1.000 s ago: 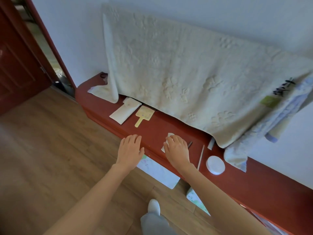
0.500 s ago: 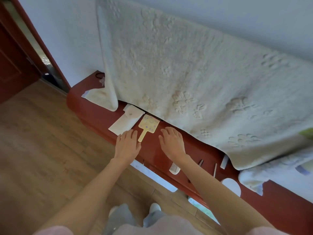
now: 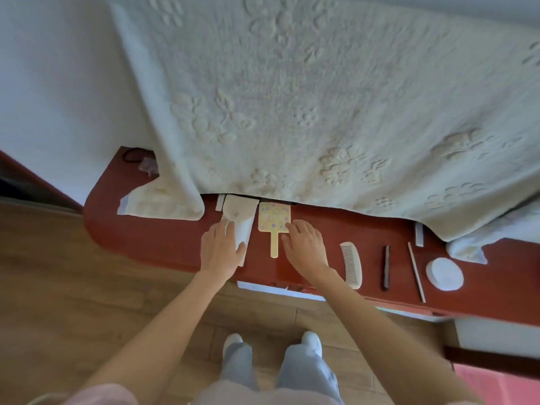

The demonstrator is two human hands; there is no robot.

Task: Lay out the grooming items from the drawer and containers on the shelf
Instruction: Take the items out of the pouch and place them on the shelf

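Pouch [image 3: 238, 220], white, flat, soft fabric with snap flap: lies on the red shelf [image 3: 152, 238] under the left hand [image 3: 220, 249], whose straight fingers press its lower half; likely light and limp, best lifted by pinching an edge. Hand mirror [image 3: 274, 220], yellow, patterned, thin and rigid: just left of the right hand [image 3: 305, 245], whose relaxed fingertips touch its head; probably breakable, best taken by the handle. White comb [image 3: 352, 264], dark comb [image 3: 386, 267], thin stick [image 3: 416, 271], round white container [image 3: 444, 273]: right of that hand, apart.

shelf [image 3: 152, 238] back hidden under towel [image 3: 321, 112], pouch [image 3: 242, 217] partly under left hand [image 3: 220, 249]
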